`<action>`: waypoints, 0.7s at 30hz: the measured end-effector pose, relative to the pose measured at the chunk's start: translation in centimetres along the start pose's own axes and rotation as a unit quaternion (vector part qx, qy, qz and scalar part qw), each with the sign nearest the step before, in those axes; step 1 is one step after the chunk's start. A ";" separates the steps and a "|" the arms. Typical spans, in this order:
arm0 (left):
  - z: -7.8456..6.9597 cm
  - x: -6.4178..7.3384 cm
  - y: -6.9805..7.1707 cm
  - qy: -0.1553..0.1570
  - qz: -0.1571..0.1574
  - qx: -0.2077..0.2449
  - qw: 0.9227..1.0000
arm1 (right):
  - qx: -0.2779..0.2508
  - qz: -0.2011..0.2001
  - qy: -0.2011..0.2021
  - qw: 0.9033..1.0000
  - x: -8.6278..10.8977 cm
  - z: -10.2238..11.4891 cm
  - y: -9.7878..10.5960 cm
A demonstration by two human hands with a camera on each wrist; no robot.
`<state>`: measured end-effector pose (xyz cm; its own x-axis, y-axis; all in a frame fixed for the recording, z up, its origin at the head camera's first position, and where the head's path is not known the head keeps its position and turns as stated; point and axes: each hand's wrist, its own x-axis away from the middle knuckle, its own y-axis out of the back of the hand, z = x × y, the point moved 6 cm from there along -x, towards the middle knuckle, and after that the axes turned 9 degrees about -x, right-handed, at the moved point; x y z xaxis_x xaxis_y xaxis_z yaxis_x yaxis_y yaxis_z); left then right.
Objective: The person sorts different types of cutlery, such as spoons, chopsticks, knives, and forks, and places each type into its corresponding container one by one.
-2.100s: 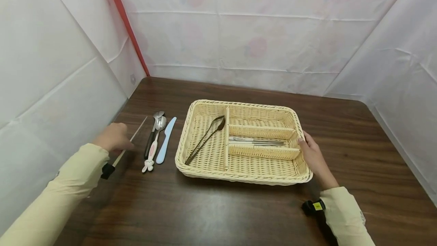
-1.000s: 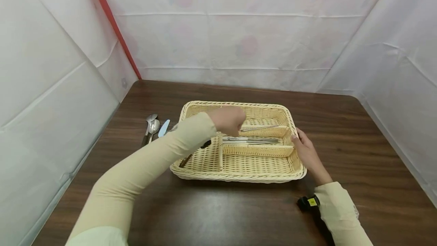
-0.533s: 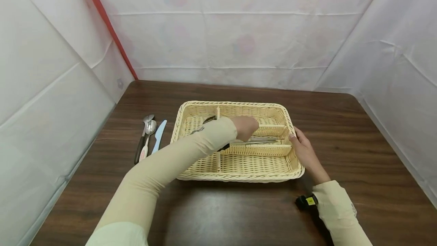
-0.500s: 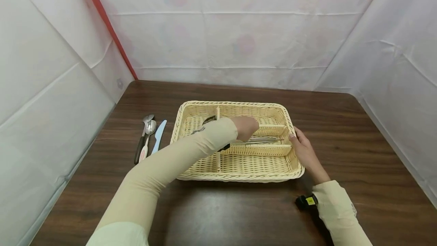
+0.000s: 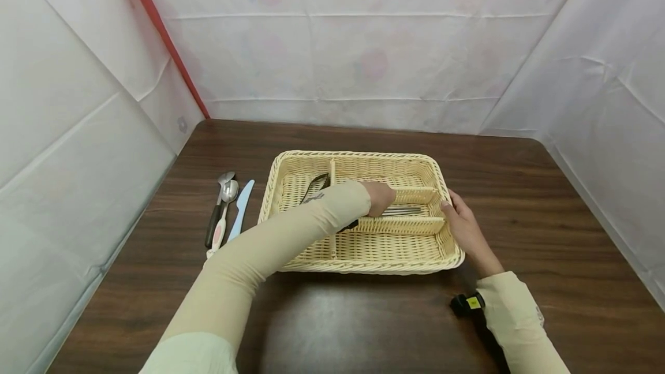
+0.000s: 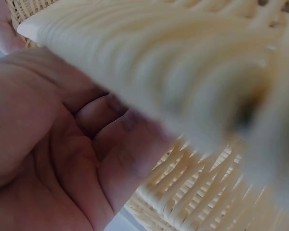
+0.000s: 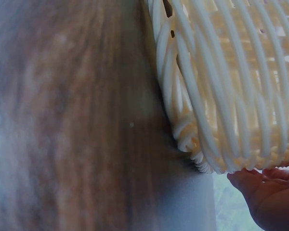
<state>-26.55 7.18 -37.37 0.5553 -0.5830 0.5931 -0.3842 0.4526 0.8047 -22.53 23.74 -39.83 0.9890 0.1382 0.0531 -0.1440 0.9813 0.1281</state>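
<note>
A cream woven basket (image 5: 363, 270) with dividers stands on the table. My left hand (image 5: 381, 198) reaches down into its middle right compartment, over several metal chopsticks (image 5: 404, 210) with pale ends. In the left wrist view its fingers (image 6: 130, 149) are bent beside a divider (image 6: 149, 82); their tips are hidden, and I cannot tell whether they still hold a chopstick. My right hand (image 5: 467, 235) grips the basket's right end, thumb over the rim. Dark tongs (image 5: 318, 182) lie in the left compartment, partly covered by the left sleeve.
Left of the basket lie a black-handled spoon (image 5: 213, 225), a spoon with a white and pink handle (image 5: 220, 227) and a pale blue knife (image 5: 241, 206). White sheeting (image 5: 332, 62) walls the back and sides of the brown table (image 5: 322, 316).
My left hand has carried a chopstick from the table's left side across to the basket and lowered into the middle right compartment. The right hand keeps its grip on the basket.
</note>
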 end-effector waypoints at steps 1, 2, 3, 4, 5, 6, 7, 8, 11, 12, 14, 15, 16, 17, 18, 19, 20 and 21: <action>0.0 0.0 0.0 0.002 0.000 -0.003 1.000 | 0.000 -0.001 0.000 1.000 0.0 0.0 0.0; 0.0 0.0 0.0 0.004 -0.001 -0.004 1.000 | 0.001 -0.002 0.000 1.000 0.0 0.0 0.0; 0.0 0.0 0.0 0.005 -0.002 -0.007 1.000 | 0.000 -0.003 0.000 1.000 0.0 0.0 0.0; -0.1 0.1 0.0 0.007 -0.004 -0.009 1.000 | -0.003 -0.004 -0.001 1.000 0.0 0.0 0.0; -0.1 0.1 -0.1 0.008 -0.006 -0.011 1.000 | -0.005 -0.004 -0.001 1.000 0.0 0.0 0.0; -0.1 0.2 -0.1 0.010 -0.009 -0.010 1.000 | -0.005 -0.004 -0.002 1.000 0.0 0.0 0.0; -0.1 0.3 0.0 0.010 -0.014 -0.011 1.000 | -0.004 -0.003 -0.003 1.000 0.0 0.0 0.0; -0.1 0.6 0.0 0.010 -0.022 -0.013 1.000 | -0.004 -0.003 -0.004 1.000 0.0 0.0 -0.1; 0.1 1.8 0.5 0.006 -0.049 0.009 0.999 | -0.003 0.000 -0.007 1.000 0.0 0.0 -0.1; 0.2 2.4 0.6 0.005 -0.058 0.019 0.998 | -0.003 0.000 -0.008 1.000 0.0 0.0 -0.1; 0.8 4.0 1.0 0.005 -0.086 0.045 0.995 | -0.003 -0.001 -0.007 1.000 0.0 0.0 -0.1; 1.2 4.9 1.2 0.005 -0.100 0.059 0.993 | -0.003 0.000 -0.007 1.000 0.0 0.0 -0.1; 1.7 5.9 1.3 0.005 -0.114 0.072 0.991 | 0.000 -0.001 -0.005 1.000 0.0 0.1 -0.1; 2.4 6.9 1.4 0.002 -0.134 0.077 0.988 | 0.001 -0.001 -0.005 1.000 0.0 0.1 -0.1; 3.1 8.0 1.5 0.001 -0.154 0.085 0.984 | 0.002 -0.002 -0.005 1.000 0.0 0.1 -0.1; 4.0 9.2 1.5 0.005 -0.172 0.091 0.981 | 0.002 -0.002 -0.005 1.000 0.1 0.1 -0.1; 5.0 10.3 1.4 0.009 -0.189 0.092 0.978 | 0.003 -0.002 -0.006 1.000 0.1 0.1 -0.1; 6.0 11.4 1.3 0.016 -0.203 0.090 0.975 | 0.006 -0.003 -0.007 1.000 0.1 0.0 0.0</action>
<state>-25.15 -2.94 -29.43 0.7103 -0.6667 0.2257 -0.2490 0.0618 0.9665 -22.40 23.75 -39.82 0.9892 0.1304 0.0667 -0.1388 0.9802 0.1412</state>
